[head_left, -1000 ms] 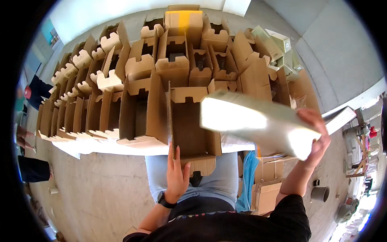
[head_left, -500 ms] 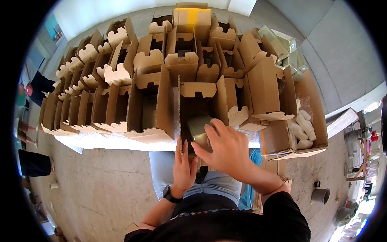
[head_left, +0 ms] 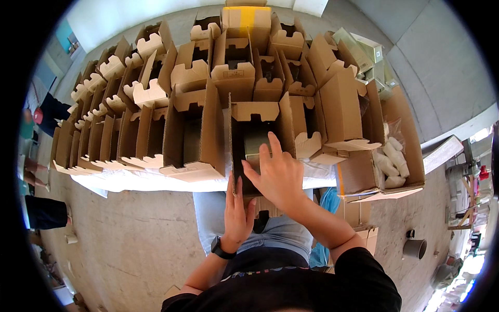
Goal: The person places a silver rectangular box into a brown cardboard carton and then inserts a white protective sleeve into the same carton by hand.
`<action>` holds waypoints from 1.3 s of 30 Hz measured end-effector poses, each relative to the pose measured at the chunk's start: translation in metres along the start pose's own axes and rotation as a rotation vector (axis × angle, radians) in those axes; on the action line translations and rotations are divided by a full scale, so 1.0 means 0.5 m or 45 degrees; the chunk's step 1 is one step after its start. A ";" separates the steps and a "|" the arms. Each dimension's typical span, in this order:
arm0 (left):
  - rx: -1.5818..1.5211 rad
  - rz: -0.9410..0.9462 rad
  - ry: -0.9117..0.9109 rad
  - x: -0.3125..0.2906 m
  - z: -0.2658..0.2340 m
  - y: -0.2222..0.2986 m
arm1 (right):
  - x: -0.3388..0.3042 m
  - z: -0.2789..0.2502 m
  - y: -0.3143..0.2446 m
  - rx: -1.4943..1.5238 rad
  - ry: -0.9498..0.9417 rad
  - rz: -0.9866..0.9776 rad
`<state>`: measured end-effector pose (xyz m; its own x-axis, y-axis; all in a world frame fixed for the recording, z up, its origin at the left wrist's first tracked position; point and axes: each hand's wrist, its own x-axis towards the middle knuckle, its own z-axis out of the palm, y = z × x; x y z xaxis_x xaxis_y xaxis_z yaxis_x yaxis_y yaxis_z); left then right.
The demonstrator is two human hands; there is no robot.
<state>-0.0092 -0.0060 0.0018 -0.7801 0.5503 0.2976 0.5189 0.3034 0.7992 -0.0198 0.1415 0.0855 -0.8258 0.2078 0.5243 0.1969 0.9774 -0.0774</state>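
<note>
An open brown cardboard carton (head_left: 254, 111) stands before me at the near edge of the table. Down inside it lies a greenish-gold box (head_left: 255, 145), partly covered by my right hand (head_left: 280, 176). That hand reaches over the carton's near end with fingers apart, the fingertips at the box; whether they press on it I cannot tell. My left hand (head_left: 239, 216) rests its stretched fingers along the outside of the carton's near left corner, thumb apart, gripping nothing. Beside it on the left is another tall open carton (head_left: 212, 132) with a similar box inside.
Rows of open cartons (head_left: 150, 93) fill the table to the left and beyond. At right, a wider carton (head_left: 358, 171) holds white wrapped pieces (head_left: 393, 156). Greenish-gold boxes (head_left: 358, 49) are piled at the far right. A grey bucket (head_left: 414, 249) stands on the floor.
The greenish-gold box, tilted under my right hand before, now lies deeper and flatter in the carton. My right hand has shifted, its fingers now straighter. The left hand has barely moved.
</note>
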 end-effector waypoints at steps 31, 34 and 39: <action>0.025 -0.112 -0.028 -0.006 -0.002 -0.002 | -0.058 -0.024 0.039 0.283 -0.015 0.031; -0.056 -0.139 -0.003 -0.003 -0.009 0.005 | -0.086 -0.044 0.059 0.385 0.116 0.106; -0.113 0.183 -0.171 0.018 -0.048 0.007 | -0.164 0.001 0.073 1.032 0.150 0.649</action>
<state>-0.0228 -0.0187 0.0199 -0.6436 0.6836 0.3441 0.5841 0.1482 0.7981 0.0550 0.1601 0.0394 -0.6754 0.6524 0.3438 0.0558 0.5101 -0.8583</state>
